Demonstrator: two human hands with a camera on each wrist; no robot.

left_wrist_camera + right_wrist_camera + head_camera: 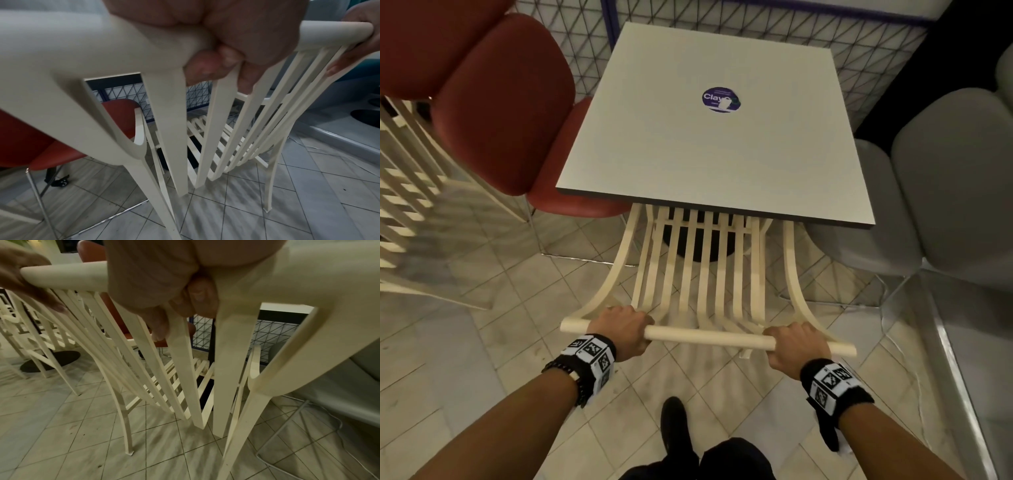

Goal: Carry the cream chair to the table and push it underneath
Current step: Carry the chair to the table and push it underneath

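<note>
Both hands locked on the top rail (705,337) of the cream chair (698,270): left hand (621,330) wrapped round it near the left end, right hand (796,344) near the right end, fingers curled under on each per the wrist views. Ahead of the grip the slatted back slopes away and the seat is already tucked under the near edge of the table (715,150), w/ the table's dark round base (698,245) showing through the slats just beyond. So the push looks nearly done, prob. only a little travel left. Risks from here: seat front or front legs could knock that base if shoved hard, bc it sits dead ahead of the grip. Left of the grip the red chair (506,102) sits close to the table corner, right of it the grey chair (935,192) too, so a skewed push from uneven hands might clip either. Legs may also catch on tile joints in the floor (524,346) & judder.
</note>
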